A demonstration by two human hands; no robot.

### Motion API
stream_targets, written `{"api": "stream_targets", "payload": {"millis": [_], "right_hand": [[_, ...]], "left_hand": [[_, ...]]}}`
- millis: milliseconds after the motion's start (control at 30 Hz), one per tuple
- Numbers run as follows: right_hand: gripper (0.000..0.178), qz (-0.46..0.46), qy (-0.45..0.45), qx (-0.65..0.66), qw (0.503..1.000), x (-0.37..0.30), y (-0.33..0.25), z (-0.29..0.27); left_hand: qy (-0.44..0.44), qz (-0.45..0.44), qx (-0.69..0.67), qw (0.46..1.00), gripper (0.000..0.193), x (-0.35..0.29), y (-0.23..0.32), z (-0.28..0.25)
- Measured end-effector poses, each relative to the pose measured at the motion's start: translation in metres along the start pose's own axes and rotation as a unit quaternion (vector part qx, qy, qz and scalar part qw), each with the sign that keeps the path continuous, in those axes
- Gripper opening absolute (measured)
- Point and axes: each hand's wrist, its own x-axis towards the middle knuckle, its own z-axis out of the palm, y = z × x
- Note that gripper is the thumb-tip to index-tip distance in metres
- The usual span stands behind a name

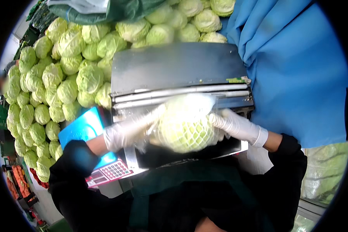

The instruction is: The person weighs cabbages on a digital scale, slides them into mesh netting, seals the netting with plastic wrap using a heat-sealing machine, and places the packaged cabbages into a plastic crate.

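Observation:
A pale green cabbage (187, 133) in a white foam net is held up between my two hands, above the dark front plate of a wrapping machine. My left hand (143, 125), in a white glove, closes on its left side; the fingers are smeared by motion. At its right side, my gloved right hand (230, 123) grips the cabbage with fingers bent. Clear plastic film (141, 146) shows at the cabbage's left edge. The underside of the cabbage is hidden from view.
Behind stands the machine's grey metal cover (178, 63), with white rollers (181, 91) before it. A blue-topped scale (79, 127) with a keypad (112, 171) sits to the left. Many cabbages (69, 63) are heaped at the back left. Blue sheeting (297, 77) hangs on the right.

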Motion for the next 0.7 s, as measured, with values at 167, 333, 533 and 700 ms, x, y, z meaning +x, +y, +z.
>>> {"api": "stream_targets", "payload": {"millis": [167, 333, 533, 700], "right_hand": [[0.090, 0.052, -0.016, -0.056, 0.997, 0.013, 0.069, 0.040], [0.054, -0.034, 0.078, -0.103, 0.991, 0.002, 0.079, 0.028], [0.058, -0.236, 0.307, -0.366, 0.846, -0.033, 0.117, 0.025], [0.059, -0.290, 0.301, -0.494, 0.762, -0.019, 0.125, 0.046]], "left_hand": [[-0.045, -0.072, -0.080, 0.993, 0.072, 0.006, -0.097, 0.008], [0.097, -0.164, 0.075, 0.979, 0.065, -0.032, -0.051, 0.018], [0.251, 0.219, 0.486, 0.808, 0.052, -0.075, -0.104, -0.042], [0.222, 0.259, 0.672, 0.658, 0.078, -0.077, -0.116, -0.036]]}}
